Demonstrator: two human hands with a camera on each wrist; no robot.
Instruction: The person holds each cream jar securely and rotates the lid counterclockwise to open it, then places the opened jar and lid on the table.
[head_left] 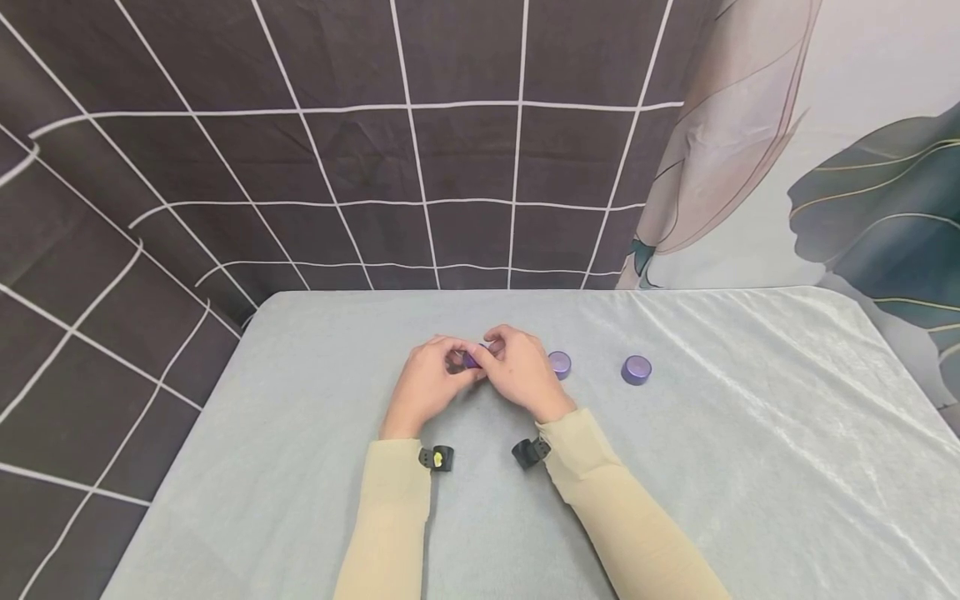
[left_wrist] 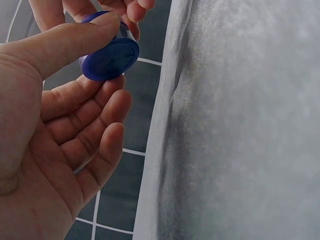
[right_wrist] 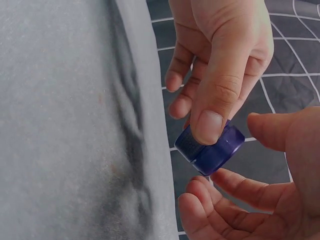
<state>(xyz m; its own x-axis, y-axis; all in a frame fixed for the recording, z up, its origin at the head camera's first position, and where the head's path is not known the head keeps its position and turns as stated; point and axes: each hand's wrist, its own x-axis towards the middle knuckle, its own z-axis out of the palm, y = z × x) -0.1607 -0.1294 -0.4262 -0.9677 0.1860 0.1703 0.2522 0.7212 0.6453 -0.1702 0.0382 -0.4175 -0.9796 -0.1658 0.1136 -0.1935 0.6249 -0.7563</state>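
Observation:
My left hand (head_left: 427, 385) pinches a small purple jar (right_wrist: 215, 150), its thumb (right_wrist: 210, 120) laid across the jar's side. A seam runs round the jar, and the left wrist view shows one round flat face (left_wrist: 111, 61). My right hand (head_left: 521, 372) meets it from the other side, fingers relaxed. In the right wrist view its index fingertip (right_wrist: 217, 176) is at the jar's lower edge and its thumb stands a little apart. From the head camera, the right thumb covers much of the jar. Beside the right hand is another purple jar (head_left: 560, 364), partly hidden by it.
A further purple jar (head_left: 637, 369) stands to the right on the pale grey cloth-covered table (head_left: 750, 467). Behind the table's back edge hangs a dark cloth with white grid lines (head_left: 465, 158), and a leaf-patterned curtain (head_left: 750, 183) hangs at the right. Each wrist wears a small black camera.

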